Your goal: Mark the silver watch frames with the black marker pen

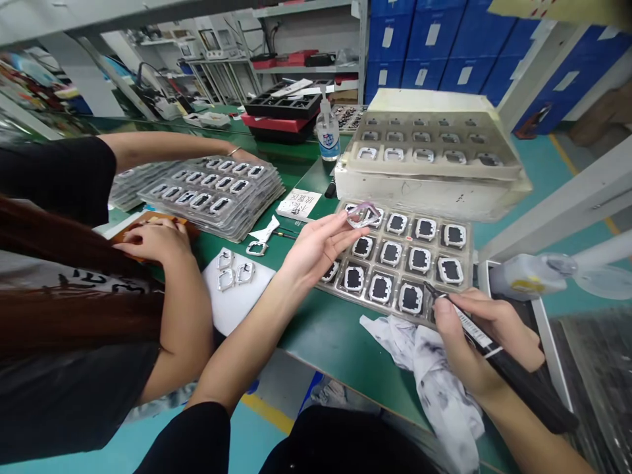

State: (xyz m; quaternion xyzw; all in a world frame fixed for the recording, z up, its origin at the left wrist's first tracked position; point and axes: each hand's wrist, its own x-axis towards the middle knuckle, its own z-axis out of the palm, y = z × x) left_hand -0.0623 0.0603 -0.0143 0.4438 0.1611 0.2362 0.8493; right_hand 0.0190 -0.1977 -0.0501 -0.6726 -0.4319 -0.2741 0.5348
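Note:
My left hand is raised over the far left part of a clear plastic tray. Its thumb and fingers pinch a watch-case frame, a thin squarish ring with a purplish sheen. Several white frames with dark centres, such as one watch case, sit in the tray's pockets. Near the tray's front right corner, my right hand grips a black marker pen with a barcode label. Its thin tip points left, close to the nearest row; whether it touches a case I cannot tell. A stained white cloth lies below.
Behind the tray stands a white foam box holding more trays. A pump bottle and a white card are nearby. Left are loose frames on a white pad, stacked trays and a co-worker's arms. A spray bottle lies right.

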